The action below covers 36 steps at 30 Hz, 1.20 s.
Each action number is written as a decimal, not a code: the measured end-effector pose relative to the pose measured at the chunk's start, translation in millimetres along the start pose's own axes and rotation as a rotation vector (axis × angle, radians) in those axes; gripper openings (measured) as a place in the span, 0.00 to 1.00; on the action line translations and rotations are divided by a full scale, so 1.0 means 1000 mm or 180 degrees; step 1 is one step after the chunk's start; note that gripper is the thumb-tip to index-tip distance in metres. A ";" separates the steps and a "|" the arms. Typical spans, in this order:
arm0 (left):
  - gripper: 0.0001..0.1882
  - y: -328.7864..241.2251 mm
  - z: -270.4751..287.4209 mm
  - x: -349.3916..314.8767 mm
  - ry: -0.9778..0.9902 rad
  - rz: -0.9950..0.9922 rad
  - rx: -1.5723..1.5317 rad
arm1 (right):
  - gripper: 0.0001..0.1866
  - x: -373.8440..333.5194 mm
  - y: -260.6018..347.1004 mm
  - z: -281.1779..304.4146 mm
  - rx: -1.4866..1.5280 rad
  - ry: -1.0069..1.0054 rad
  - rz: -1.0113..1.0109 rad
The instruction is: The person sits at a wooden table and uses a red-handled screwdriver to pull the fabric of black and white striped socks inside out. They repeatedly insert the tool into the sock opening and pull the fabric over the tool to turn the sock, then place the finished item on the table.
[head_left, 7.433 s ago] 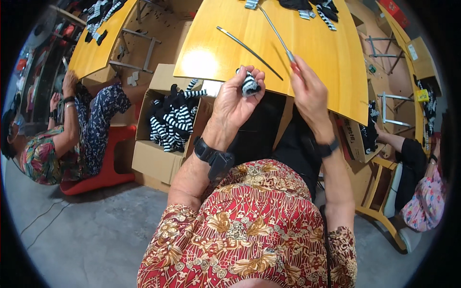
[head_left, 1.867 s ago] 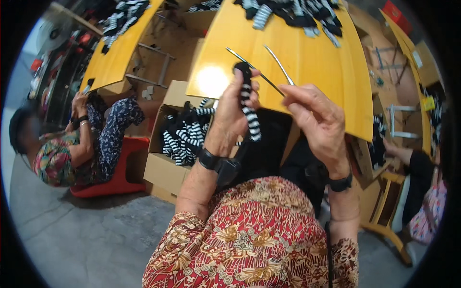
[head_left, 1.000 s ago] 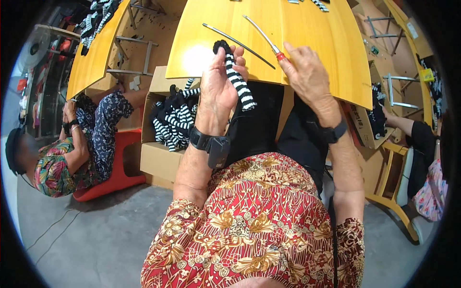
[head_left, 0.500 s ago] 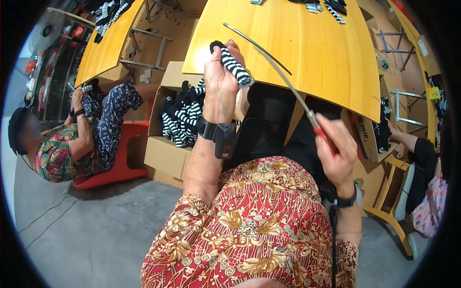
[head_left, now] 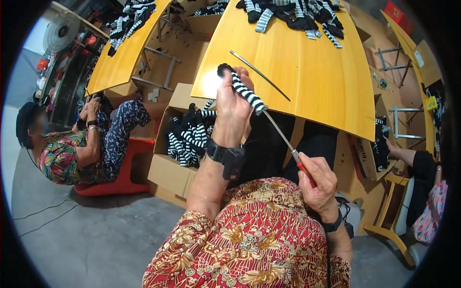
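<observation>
From my remote feed, my left hand (head_left: pixel 234 102) grips the striped knit tube (head_left: pixel 248 94) aslant, thumb against its black upper end. The tube's lower end meets the red-handled tool's (head_left: pixel 283 136) shaft; my right hand (head_left: pixel 319 185) wraps its handle, fingers curled.

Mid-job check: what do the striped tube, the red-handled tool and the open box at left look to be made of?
Striped tube: probably knit fabric, matte, with a bumpy outline at its black end.
Red-handled tool: shaft likely metal, from its smooth grey sheen; handle perhaps plastic, evenly red, though mostly covered.
Open box: most likely cardboard, matte plain brown with folded flaps.
</observation>
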<state>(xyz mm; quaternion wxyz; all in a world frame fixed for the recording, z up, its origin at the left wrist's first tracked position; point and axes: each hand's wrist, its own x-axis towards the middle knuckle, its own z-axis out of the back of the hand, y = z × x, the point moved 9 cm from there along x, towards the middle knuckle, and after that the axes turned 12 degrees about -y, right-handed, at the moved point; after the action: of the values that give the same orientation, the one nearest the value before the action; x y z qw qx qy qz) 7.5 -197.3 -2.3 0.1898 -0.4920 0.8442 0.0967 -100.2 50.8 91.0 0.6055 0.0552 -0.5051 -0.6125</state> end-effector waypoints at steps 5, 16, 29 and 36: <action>0.13 0.023 -0.007 -0.011 0.0249 -0.0467 0.0465 | 0.23 0.014 -0.005 -0.012 0.0080 -0.0115 -0.0087; 0.16 0.054 -0.040 -0.046 0.0464 -0.1158 0.1863 | 0.20 0.024 -0.014 -0.019 0.0251 -0.0584 -0.0180; 0.13 0.059 -0.046 -0.072 0.0765 -0.2335 0.4425 | 0.16 0.033 -0.014 -0.003 0.0046 -0.0848 -0.0235; 0.16 -0.005 -0.094 -0.088 0.0879 -0.2393 0.3328 | 0.18 0.000 -0.070 -0.013 0.3385 -0.0245 -0.2585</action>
<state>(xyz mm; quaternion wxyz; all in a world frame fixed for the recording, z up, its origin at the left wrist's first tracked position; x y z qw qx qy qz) 30.0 -163.3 120.1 0.3146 -0.6042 0.5672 -0.4630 -139.2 27.1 37.0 0.1988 0.5099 -0.6985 -0.4609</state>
